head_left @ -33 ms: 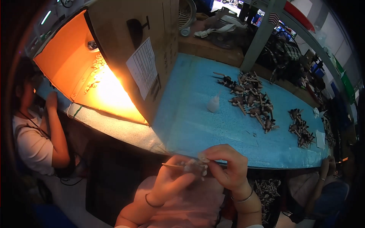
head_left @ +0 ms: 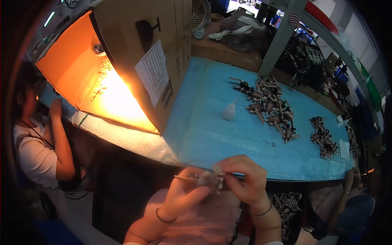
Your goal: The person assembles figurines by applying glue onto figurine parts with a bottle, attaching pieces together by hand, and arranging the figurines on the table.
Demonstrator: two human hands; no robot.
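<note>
Near the front edge of the table, my left hand [head_left: 181, 192] is closed around a small grey-brown figurine [head_left: 209, 179] with a thin wooden-looking stick [head_left: 185, 177] jutting out to the left. Much of its body is hidden by the fingers. My right hand [head_left: 248, 179] pinches a small pale piece [head_left: 218, 168] between thumb and forefinger, right against the figurine's upper side. Whether the piece is joined to it, I cannot tell. Beyond my hands, a small white squeeze bottle [head_left: 229, 112] stands upright on the blue tabletop [head_left: 204, 139].
Similar figurines lie in a heap [head_left: 269, 106] and a smaller pile [head_left: 323, 138] to the right. A cardboard box [head_left: 122, 36], brightly lit inside and holding small pale pieces, stands at left. A container of parts [head_left: 288, 208] is below the table. People sit on both sides.
The small pale piece in my right fingers has tilted slightly and shows more of its face. Both hands stay nearly in place.
</note>
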